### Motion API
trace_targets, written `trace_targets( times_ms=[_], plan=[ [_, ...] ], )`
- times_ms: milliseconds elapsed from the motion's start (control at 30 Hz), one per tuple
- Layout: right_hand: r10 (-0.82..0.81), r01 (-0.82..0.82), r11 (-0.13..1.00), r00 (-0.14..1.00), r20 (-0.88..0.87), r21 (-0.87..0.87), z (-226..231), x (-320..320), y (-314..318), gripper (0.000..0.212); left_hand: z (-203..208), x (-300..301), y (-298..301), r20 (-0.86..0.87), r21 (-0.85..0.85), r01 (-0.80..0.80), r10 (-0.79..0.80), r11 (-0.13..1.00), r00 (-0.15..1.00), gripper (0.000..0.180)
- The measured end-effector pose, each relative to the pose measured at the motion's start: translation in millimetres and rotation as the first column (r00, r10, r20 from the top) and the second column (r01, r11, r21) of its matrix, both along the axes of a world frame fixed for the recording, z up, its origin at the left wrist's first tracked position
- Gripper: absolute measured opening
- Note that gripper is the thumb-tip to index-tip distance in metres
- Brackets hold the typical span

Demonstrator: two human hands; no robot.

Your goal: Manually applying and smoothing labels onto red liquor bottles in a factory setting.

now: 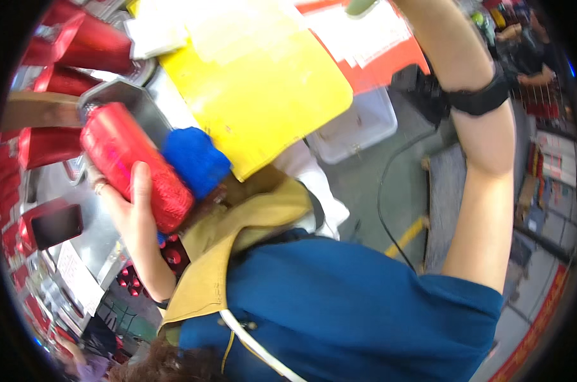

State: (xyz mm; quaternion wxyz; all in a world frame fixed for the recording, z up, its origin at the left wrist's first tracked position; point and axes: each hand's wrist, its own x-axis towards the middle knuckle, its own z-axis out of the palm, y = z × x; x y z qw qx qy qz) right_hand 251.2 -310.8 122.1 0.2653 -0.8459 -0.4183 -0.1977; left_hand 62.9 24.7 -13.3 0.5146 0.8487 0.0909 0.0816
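Note:
My left hand is wrapped round a shiny red metallic cylinder, thumb along its near side, a ring on one finger. The cylinder lies tilted, its far end by a grey metal tray. Right beside it is a bunched blue cloth. My right forearm reaches up and out past the top edge, a black strap round the arm. The right hand is mostly cut off; a pale green tip near it may be a covered finger. Below that lie white printed sheets on a red-orange sheet.
A big yellow board spans the top middle, with a white plastic bin under its edge. Several red metallic containers crowd the left. A black cable hangs to the floor. People are at the far right, blurred.

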Motion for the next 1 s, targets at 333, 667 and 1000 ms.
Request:
trace_targets(
  times_ms=[333, 667, 1000],
  plan=[
    [-0.542, 0.263, 0.683, 0.808, -0.231, -0.682, -111.7, 69.7, 23.2, 0.042, 20.9, -9.4, -26.6, -0.027, -0.305, 0.027, -0.037, 0.952, 0.999, 0.091],
    [-0.361, 0.146, 0.724, 0.913, -0.191, -0.674, -141.9, 20.8, 15.2, 0.030, 21.5, -6.0, -24.2, -0.023, -0.265, 0.052, -0.060, 0.963, 0.998, 0.086],
    [-0.765, 0.519, 0.623, 0.560, -0.318, -0.585, -147.8, 58.3, -55.1, 0.051, 22.4, -6.2, -25.8, -0.060, -0.309, 0.021, -0.042, 0.951, 0.997, 0.092]
  ],
)
